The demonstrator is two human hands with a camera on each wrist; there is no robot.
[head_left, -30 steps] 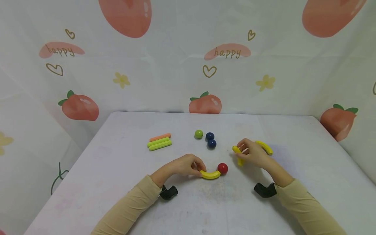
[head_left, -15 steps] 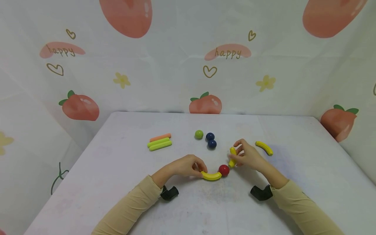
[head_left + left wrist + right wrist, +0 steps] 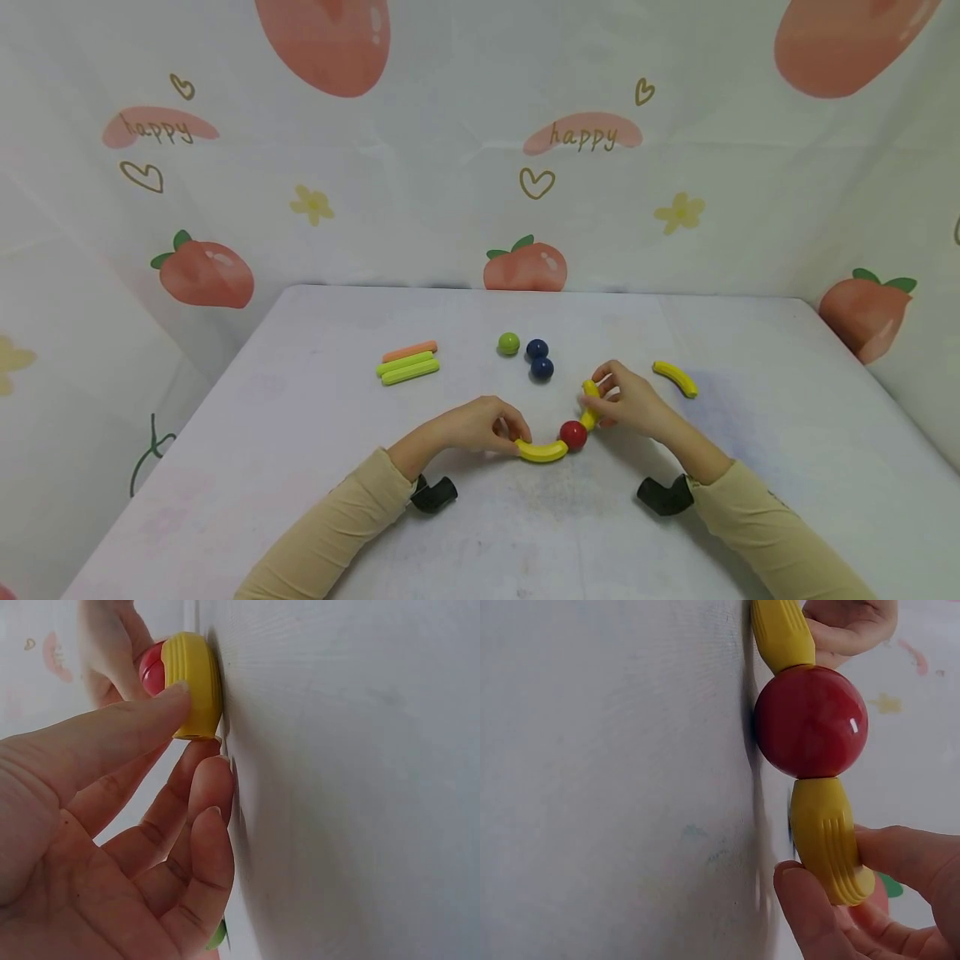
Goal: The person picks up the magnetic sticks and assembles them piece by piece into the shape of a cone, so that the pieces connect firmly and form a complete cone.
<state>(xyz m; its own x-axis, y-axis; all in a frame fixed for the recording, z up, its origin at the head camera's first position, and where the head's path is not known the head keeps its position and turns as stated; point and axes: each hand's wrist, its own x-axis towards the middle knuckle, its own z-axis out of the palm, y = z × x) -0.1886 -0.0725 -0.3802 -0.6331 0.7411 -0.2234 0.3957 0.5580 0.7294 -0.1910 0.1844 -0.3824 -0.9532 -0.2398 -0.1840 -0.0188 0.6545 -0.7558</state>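
Observation:
On the tabletop, my left hand (image 3: 487,425) pinches the free end of a curved yellow toy rod (image 3: 543,452) between thumb and fingers. A glossy red ball (image 3: 573,435) touches this rod's other end. My right hand (image 3: 633,403) pinches a second curved yellow rod (image 3: 825,832), which slants away from the ball. In the right wrist view the red ball (image 3: 811,721) sits between both rods, touching each. Part of the second rod is hidden by the right fingers. The left wrist view shows the first rod (image 3: 196,686) with the red ball partly behind it.
A third curved yellow rod (image 3: 675,379) lies to the right. Two dark blue balls (image 3: 542,369) and a green ball (image 3: 508,343) sit farther back. An orange stick (image 3: 409,351) and two yellow-green sticks (image 3: 410,372) lie back left on the white table (image 3: 285,433).
My right hand has moved left and slightly nearer with its yellow rod, whose near end now meets the red ball. The left hand has stayed nearly still, holding its rod.

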